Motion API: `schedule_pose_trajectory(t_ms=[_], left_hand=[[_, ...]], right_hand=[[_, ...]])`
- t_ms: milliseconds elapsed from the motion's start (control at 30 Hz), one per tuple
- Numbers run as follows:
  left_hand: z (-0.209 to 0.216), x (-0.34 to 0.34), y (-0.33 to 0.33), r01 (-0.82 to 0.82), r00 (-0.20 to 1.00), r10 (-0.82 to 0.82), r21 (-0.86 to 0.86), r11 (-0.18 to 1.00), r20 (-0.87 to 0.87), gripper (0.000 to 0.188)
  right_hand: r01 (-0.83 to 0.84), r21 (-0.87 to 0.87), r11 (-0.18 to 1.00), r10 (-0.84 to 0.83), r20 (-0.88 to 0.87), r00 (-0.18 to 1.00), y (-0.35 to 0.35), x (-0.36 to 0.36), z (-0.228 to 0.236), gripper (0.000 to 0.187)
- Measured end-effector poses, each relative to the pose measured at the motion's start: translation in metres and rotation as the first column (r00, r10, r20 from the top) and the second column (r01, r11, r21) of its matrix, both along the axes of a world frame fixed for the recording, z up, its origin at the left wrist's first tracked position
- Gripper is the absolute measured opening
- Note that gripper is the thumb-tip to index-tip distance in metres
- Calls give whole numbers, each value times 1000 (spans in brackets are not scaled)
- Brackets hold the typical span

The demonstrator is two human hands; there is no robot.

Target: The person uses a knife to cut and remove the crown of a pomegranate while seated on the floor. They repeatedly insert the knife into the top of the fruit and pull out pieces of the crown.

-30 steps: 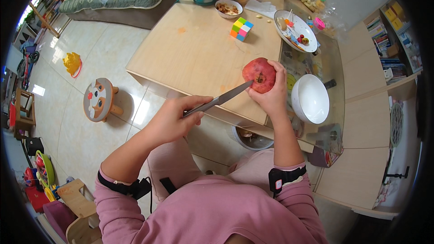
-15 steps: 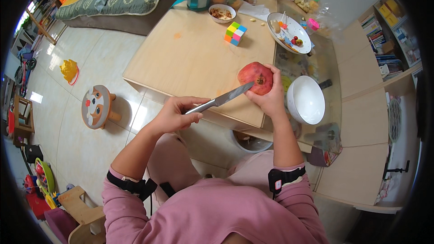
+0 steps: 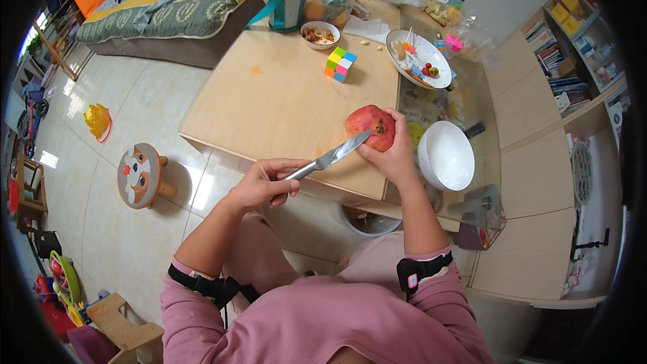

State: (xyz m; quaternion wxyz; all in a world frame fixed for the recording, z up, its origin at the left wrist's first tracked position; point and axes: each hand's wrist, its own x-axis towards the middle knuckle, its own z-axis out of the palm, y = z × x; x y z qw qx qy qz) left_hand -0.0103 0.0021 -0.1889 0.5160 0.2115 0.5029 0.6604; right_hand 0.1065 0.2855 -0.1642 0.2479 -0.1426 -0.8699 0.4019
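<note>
A red pomegranate (image 3: 364, 123) is held over the table's right front part by my right hand (image 3: 396, 155), its fingers wrapped round the fruit's right side. The crown end of the fruit faces up and toward me. My left hand (image 3: 263, 185) grips the handle of a silver knife (image 3: 330, 157). The blade slants up to the right and its tip is at the fruit's skin, beside the crown; whether it has cut in I cannot tell. Just right of my right hand stands a white bowl (image 3: 445, 156), with nothing seen inside.
On the wooden table (image 3: 269, 94) are a colourful puzzle cube (image 3: 340, 65), a small bowl of food (image 3: 320, 35), a flask (image 3: 287, 3) and a plate with fruit (image 3: 421, 61). Below the front edge is a bin (image 3: 367, 220). A dog-face stool (image 3: 140, 175) stands at left.
The whole view has shifted a little, so the table things appear further left. My hands keep their holds on the knife and pomegranate, with the blade tip still near the crown.
</note>
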Motion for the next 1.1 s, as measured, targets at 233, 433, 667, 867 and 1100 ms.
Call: schedule_pose_trajectory(t_ms=[233, 433, 667, 867, 1100], left_hand=[[-3, -6, -1, 1, 1000, -1, 3, 1000, 5, 51], [-2, -9, -2, 29, 999, -29, 2, 1000, -15, 49], [-3, -9, 0, 22, 1000, -22, -1, 1000, -21, 48], [-2, -9, 2, 12, 999, -14, -31, 999, -47, 49], [4, -10, 4, 34, 994, -33, 6, 999, -103, 49]], right_hand=[[-110, 501, 858, 101, 45, 994, 8, 9, 28, 63], [-317, 612, 725, 156, 303, 940, 8, 8, 74, 52], [-487, 666, 565, 61, 555, 829, 5, -4, 95, 44], [-480, 670, 567, -13, 590, 807, 2, -11, 96, 27], [-455, 676, 579, -43, 583, 812, -1, -15, 99, 21]])
